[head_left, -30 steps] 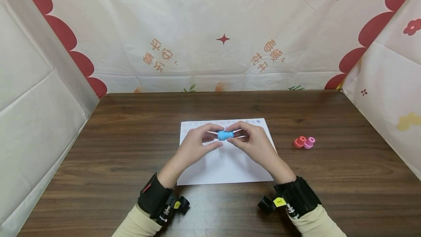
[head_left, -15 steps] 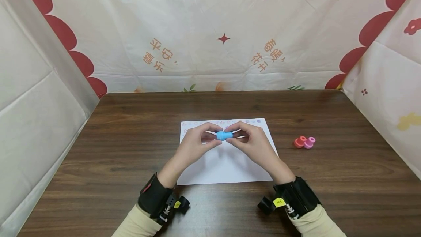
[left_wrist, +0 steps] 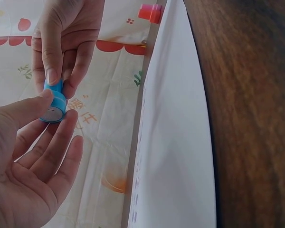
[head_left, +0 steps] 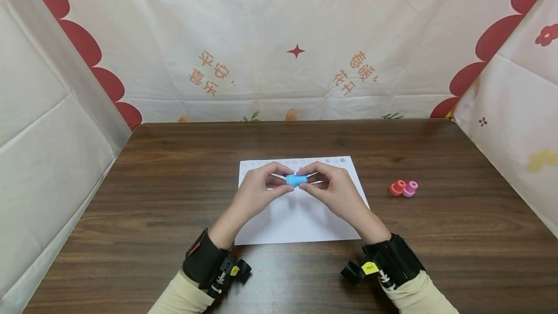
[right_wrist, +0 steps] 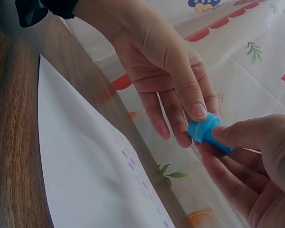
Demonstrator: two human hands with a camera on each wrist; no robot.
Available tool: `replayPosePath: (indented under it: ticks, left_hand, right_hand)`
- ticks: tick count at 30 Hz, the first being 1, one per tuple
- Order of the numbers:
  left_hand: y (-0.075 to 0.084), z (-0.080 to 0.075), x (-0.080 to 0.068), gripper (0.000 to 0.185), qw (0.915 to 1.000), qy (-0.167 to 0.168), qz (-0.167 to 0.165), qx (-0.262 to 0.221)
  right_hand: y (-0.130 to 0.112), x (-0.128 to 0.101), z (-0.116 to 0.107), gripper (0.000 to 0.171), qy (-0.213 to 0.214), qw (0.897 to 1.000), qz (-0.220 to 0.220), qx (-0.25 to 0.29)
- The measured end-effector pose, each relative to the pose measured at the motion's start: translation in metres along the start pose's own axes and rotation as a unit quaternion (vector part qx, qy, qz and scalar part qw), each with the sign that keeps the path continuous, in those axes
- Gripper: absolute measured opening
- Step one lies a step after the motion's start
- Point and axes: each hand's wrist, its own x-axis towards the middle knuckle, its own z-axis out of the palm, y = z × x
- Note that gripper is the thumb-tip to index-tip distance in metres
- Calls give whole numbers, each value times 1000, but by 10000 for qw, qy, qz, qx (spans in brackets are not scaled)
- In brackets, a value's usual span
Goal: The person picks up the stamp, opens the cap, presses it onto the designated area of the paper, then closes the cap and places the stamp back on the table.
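Blue stamp: one small blue stamp (head_left: 297, 180), lying sideways in the air just above the sheet of paper, held between the two hands; its round flat face shows in the left wrist view (left_wrist: 52, 105).
Left hand: the left hand (head_left: 257, 192) pinches the wider end of the blue stamp with thumb and forefinger; the other fingers are loosely stretched out below it.
Right hand: the right hand (head_left: 335, 189) pinches the narrower end of the blue stamp between thumb and fingertips, fingers curled round it.
Paper: one white sheet of paper (head_left: 301, 217) lies flat on the counter under both hands, with a row of small coloured stamped marks along its far edge.
Other stamps: two more, one red stamp (head_left: 397, 188) and one pink stamp (head_left: 410, 189), touching each other on the counter to the right of the paper, well apart from the hands.
Counter: one dark wooden counter (head_left: 174, 183).
Wristbands: two black wrist straps, one on each forearm, over cream sleeves.
Backdrop: a pale cloth with red scallops and printed characters hangs behind and at both sides.
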Motion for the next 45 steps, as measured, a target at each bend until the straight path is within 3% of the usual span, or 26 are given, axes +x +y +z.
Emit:
replayPosePath:
  ticks: [40,45]
  left_hand:
    - [3,-3,2,29,9998,166,23,95]
    - [2,-25,0,25,9967,673,-321,307]
  right_hand:
    - [2,0,-5,23,59,9999,1,-116]
    - [8,1,-21,17,423,9986,217,-251]
